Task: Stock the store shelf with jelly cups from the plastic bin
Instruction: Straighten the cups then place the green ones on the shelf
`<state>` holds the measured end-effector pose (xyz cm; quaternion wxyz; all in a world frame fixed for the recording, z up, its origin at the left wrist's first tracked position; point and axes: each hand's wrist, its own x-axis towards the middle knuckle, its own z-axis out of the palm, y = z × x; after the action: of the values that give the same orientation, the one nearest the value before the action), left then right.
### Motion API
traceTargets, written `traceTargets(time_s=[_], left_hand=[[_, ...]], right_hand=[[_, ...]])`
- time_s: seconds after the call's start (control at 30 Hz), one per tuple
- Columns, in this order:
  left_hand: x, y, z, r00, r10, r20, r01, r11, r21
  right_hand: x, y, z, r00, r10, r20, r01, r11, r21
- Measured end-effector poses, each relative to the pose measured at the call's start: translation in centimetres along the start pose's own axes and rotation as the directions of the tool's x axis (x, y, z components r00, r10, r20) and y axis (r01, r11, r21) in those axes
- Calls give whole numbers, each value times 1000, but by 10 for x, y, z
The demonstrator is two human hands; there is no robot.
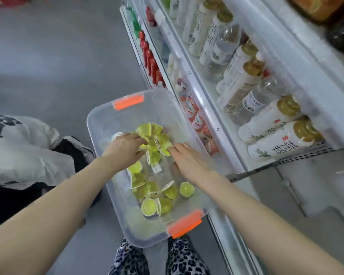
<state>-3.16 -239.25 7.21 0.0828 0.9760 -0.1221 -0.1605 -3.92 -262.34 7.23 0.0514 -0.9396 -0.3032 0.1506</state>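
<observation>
A clear plastic bin (99, 124) with orange latches stands on the floor beside the store shelf (207, 108). Several yellow-green jelly cups (149, 205) lie loose inside it. My left hand (125, 147) reaches into the far pile, its fingers curled around cups there. My right hand (189, 161) is also inside the bin, its fingers stretched over a jelly cup (164, 149) at the pile's right edge. Whether the right fingers pinch that cup is hidden.
White bottles with gold caps (280, 133) and clear bottles fill the shelf to the right. Red bottles (151, 62) line a lower tier. A person in grey and black clothes (28, 151) crouches at the left. Grey floor stretches beyond the bin.
</observation>
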Motion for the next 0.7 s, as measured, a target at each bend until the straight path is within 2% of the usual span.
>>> traceTargets(time_s=[0.13,0.27,0.43,0.5,0.6,0.7], left_hand=[[26,-21,14,989,69,132,-82,992,92],[46,-35,28,969,64,237,-98,986,135],[51,-37,41,942,38,333,-103,978,181],[50,-36,42,936,34,350,-112,973,204],[51,-33,41,944,52,326,-131,965,226],[52,-32,40,944,56,325,-135,965,226]], right_hand=[[35,-4,22,987,138,84,-137,990,-18],[63,-4,44,945,273,178,-288,956,62],[78,-9,69,879,441,183,-456,888,52],[74,-10,78,856,480,191,-498,865,59],[73,-10,89,844,531,80,-532,847,-15],[82,-8,97,875,478,76,-482,875,46]])
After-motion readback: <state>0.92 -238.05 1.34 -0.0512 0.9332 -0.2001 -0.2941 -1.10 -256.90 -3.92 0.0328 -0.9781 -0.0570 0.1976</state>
